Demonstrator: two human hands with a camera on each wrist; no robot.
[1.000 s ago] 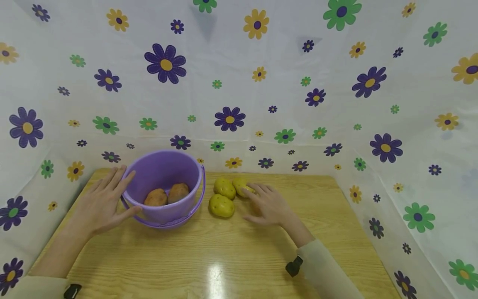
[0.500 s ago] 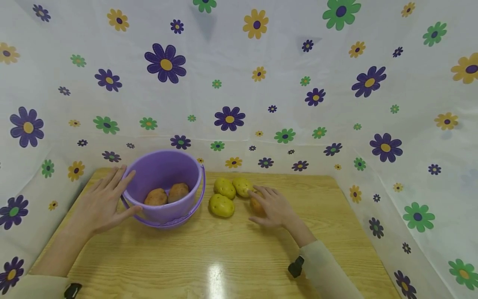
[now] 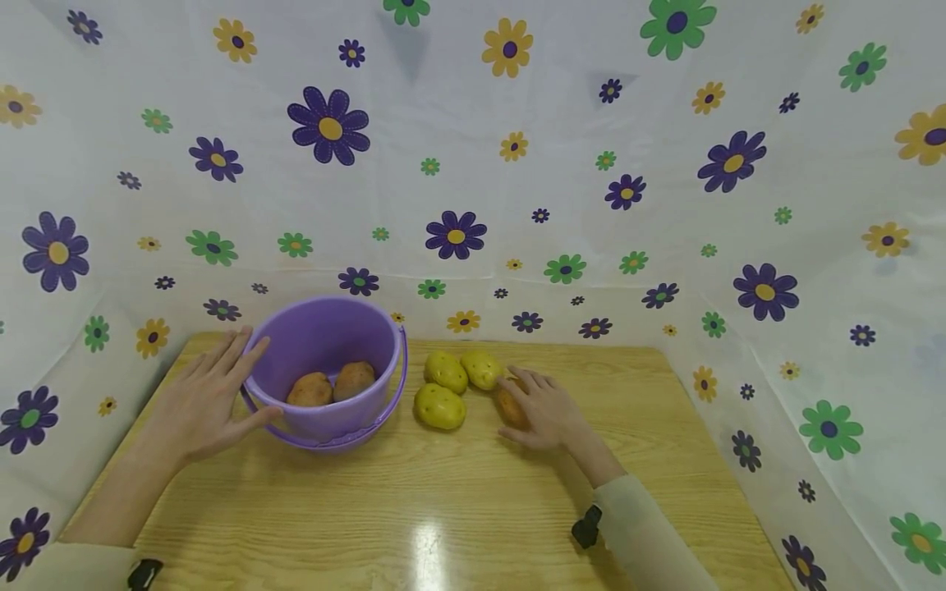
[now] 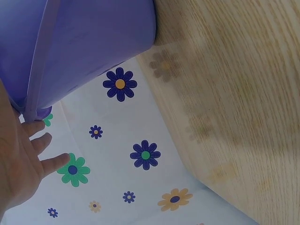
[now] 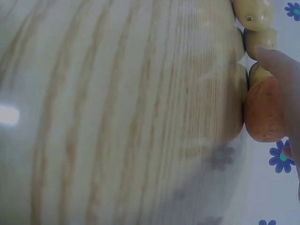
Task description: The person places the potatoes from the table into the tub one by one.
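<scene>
A purple bucket (image 3: pixel 332 423) stands at the left of the table, two brown potatoes (image 3: pixel 355 381) inside it and its handle (image 3: pixel 405 361) hanging down. My left hand (image 3: pixel 210 402) rests against the bucket's left side, fingers spread and straight. Toward the middle, three yellow potatoes (image 3: pixel 440 406) lie in a cluster. Just right of them, my right hand (image 3: pixel 545 414) has its fingers and thumb around a brown potato (image 3: pixel 511 405), partly covering it. In the right wrist view, this reddish-brown potato (image 5: pixel 265 112) shows between the thumb and a fingertip.
The wooden table (image 3: pixel 355 517) has a shiny light reflection near its front. A white cloth (image 3: pixel 399 180) printed with flowers rises behind the table and along both sides. Dark straps (image 3: pixel 587 527) sit at both cuffs.
My right hand has drawn back slightly to the right, off the rear yellow potato, and the brown potato under it shows more. The left hand and bucket have stayed put.
</scene>
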